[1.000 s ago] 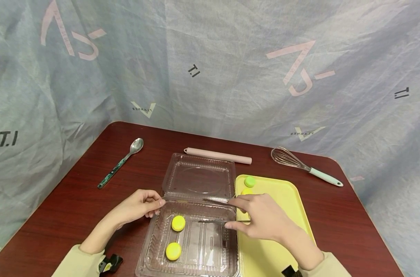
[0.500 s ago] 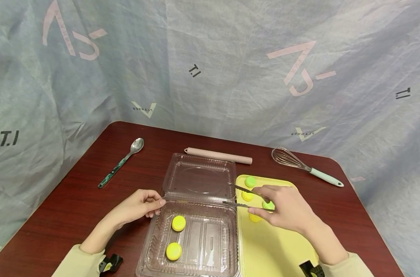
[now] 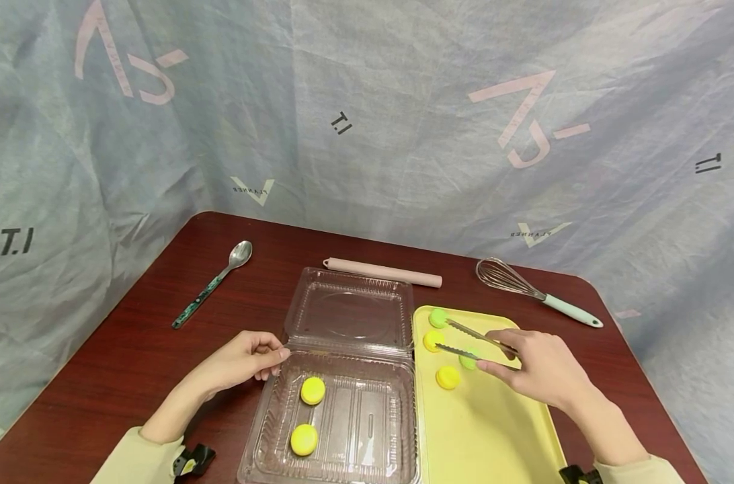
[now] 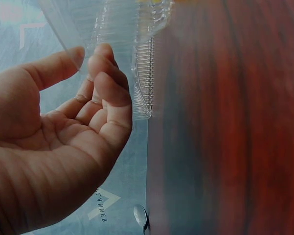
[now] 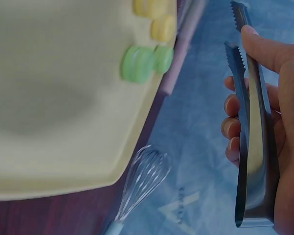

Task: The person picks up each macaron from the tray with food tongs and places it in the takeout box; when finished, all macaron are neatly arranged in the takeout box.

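My left hand (image 3: 246, 359) pinches the left rim of the clear plastic clamshell container (image 3: 367, 464), near its hinge; the left wrist view shows thumb and fingertips at the edge of the clear plastic (image 4: 117, 24). Two yellow macarons (image 3: 312, 390) lie in the container's base. My right hand (image 3: 533, 366) grips metal tongs (image 5: 257, 147), whose jaws stand apart with nothing between them. The tongs are over the yellow tray (image 3: 488, 430), where two yellow macarons (image 3: 448, 377) and two green macarons (image 3: 438, 317) sit toward the far left.
Behind the container's open lid (image 3: 349, 309) lies a pink rolling pin (image 3: 382, 272). A whisk (image 3: 536, 292) rests at the back right, and a spoon (image 3: 212, 285) with a patterned handle lies at the left. A grey-blue cloth (image 3: 367, 134) hangs behind the table (image 3: 131, 349).
My right hand has moved right with the tongs, from above the container to above the tray. My left hand has stayed at the rim.
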{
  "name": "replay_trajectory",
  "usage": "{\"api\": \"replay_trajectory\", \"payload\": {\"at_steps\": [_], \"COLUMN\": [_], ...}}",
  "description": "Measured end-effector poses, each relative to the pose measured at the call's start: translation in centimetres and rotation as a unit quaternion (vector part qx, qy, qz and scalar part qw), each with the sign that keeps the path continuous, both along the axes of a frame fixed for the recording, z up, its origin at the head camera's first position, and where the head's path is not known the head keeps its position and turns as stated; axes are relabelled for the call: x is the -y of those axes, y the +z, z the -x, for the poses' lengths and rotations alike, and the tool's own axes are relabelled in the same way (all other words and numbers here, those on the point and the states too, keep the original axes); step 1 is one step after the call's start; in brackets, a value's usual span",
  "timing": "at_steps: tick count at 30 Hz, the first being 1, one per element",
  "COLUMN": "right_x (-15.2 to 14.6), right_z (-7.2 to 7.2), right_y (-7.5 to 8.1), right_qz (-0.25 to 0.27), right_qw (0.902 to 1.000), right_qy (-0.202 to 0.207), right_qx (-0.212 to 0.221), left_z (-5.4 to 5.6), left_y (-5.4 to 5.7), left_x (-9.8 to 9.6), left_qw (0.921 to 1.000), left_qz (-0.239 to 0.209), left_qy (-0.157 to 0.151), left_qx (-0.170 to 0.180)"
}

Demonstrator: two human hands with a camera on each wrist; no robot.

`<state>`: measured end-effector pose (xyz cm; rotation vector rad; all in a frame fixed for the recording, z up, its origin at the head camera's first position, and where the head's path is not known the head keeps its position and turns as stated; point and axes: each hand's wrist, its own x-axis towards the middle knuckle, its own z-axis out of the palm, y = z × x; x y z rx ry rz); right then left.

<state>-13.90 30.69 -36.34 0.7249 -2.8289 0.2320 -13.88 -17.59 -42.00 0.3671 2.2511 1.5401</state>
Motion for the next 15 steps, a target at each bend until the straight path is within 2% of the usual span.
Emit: {"api": "replay_trajectory", "payload": {"at_steps": [7,15], "right_x": [-2.0,-3.5], "right_z": [0.1,0.1], "right_y": [-1.0,-1.9], "right_qz": [-0.014,-0.017], "right_qw": [0.9990,0.9980], "right_qy": [-0.033,-0.045], "right_qx": [0.026,0.040], "left_z": [0.0,-0.1], "left_y": [-0.1,0.0], "left_x": [0.0,0.0], "left_qw": [1.0000,1.0000], "left_qz": [-0.002,-0.003], "left_qy": [0.001,0.000], "left_qx": [-0.001,-0.001]}}
